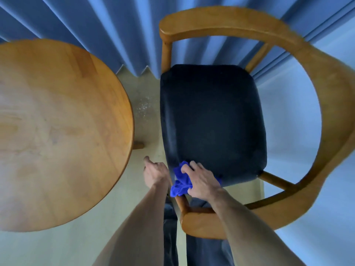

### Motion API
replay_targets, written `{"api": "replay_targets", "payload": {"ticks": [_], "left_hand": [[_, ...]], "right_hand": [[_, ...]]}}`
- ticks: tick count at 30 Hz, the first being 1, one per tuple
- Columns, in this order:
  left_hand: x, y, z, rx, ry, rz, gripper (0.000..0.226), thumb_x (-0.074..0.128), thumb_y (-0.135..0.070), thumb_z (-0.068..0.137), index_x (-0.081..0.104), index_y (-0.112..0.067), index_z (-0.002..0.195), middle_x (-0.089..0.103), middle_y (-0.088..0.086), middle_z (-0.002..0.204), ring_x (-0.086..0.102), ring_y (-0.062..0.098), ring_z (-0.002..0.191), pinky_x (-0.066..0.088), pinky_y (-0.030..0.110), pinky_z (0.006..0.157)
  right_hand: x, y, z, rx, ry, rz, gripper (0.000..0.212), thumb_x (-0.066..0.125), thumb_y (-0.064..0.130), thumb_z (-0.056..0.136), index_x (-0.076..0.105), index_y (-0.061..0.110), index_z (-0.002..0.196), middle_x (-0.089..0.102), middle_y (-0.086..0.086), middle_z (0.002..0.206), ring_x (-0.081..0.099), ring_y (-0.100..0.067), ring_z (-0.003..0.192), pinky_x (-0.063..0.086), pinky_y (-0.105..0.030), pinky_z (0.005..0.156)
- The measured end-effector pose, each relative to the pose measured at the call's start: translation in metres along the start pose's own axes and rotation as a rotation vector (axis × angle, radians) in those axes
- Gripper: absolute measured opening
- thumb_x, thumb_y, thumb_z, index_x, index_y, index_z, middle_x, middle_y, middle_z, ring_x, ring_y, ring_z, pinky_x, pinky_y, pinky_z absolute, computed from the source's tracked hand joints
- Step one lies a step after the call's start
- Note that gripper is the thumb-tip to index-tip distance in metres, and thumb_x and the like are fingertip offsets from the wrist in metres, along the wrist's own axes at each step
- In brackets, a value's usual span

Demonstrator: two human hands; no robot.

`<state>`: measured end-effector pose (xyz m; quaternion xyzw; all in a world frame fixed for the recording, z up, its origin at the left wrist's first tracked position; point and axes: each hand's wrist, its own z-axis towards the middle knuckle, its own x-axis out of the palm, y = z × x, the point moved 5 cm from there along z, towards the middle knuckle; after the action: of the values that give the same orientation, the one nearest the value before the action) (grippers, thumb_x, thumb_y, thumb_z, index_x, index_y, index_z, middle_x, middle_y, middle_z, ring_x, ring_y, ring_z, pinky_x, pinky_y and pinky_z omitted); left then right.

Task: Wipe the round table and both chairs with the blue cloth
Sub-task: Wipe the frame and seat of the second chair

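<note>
A wooden chair (311, 77) with a curved back and a dark blue seat cushion (211, 116) stands at the right. The round wooden table (57, 121) fills the left. My right hand (201, 179) grips the crumpled blue cloth (180, 181) and presses it on the near left corner of the seat cushion. My left hand (154, 170) hangs just left of that corner with fingers loosely curled, holding nothing. Only one chair is in view.
Pleated blue curtains (96, 25) hang behind the table and chair. A narrow strip of pale floor (146, 116) runs between table and chair. A table leg (138, 145) sticks out under the tabletop. My legs stand below the chair's near armrest.
</note>
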<state>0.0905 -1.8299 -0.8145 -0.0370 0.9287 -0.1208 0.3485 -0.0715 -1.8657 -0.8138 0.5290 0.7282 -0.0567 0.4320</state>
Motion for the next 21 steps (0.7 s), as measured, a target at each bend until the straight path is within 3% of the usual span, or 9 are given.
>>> {"api": "replay_targets", "payload": {"ticks": [5,10,14,17,21], "left_hand": [[0.017,-0.025,-0.001,0.104,-0.005,0.024,0.05,0.04,-0.013,0.093,0.034,-0.015,0.143,0.059,0.022,0.124,0.058,0.04,0.108,0.046,0.041,0.09],[0.033,-0.046,0.001,0.158,-0.077,0.051,0.042,0.04,-0.016,0.095,0.037,-0.012,0.137,0.05,0.023,0.13,0.053,0.042,0.112,0.041,0.04,0.087],[0.04,-0.071,-0.004,0.412,-0.28,0.297,0.048,0.045,-0.019,0.092,0.037,-0.013,0.139,0.026,0.02,0.153,0.027,0.036,0.138,0.026,0.045,0.108],[0.062,-0.111,-0.012,0.617,-0.284,0.421,0.058,0.047,-0.019,0.088,0.033,-0.017,0.144,0.015,0.018,0.159,0.015,0.033,0.146,0.021,0.044,0.112],[0.087,-0.159,-0.008,0.598,-0.273,0.457,0.062,0.044,-0.018,0.09,0.026,-0.018,0.149,0.008,0.016,0.162,0.009,0.033,0.148,0.018,0.044,0.114]], "right_hand": [[-0.017,-0.014,0.014,0.03,-0.047,0.016,0.055,0.069,0.016,0.069,0.037,0.03,0.112,0.045,0.004,0.109,0.048,-0.022,0.103,0.049,-0.039,0.075],[-0.059,-0.07,0.036,0.293,-0.381,0.176,0.048,0.068,0.021,0.075,0.044,0.022,0.116,0.047,-0.002,0.11,0.047,-0.023,0.103,0.043,-0.034,0.072],[-0.078,-0.092,0.053,0.308,-0.482,0.185,0.046,0.068,0.018,0.076,0.047,0.02,0.117,0.05,-0.004,0.108,0.049,-0.025,0.101,0.048,-0.036,0.071],[-0.092,-0.11,0.059,0.477,-0.64,0.361,0.047,0.069,0.018,0.078,0.046,0.022,0.12,0.051,-0.004,0.109,0.047,-0.022,0.1,0.048,-0.037,0.07],[-0.146,-0.147,0.091,0.532,-0.675,0.38,0.052,0.065,0.016,0.084,0.046,0.021,0.132,0.051,-0.008,0.118,0.047,-0.027,0.108,0.05,-0.043,0.084]]}}
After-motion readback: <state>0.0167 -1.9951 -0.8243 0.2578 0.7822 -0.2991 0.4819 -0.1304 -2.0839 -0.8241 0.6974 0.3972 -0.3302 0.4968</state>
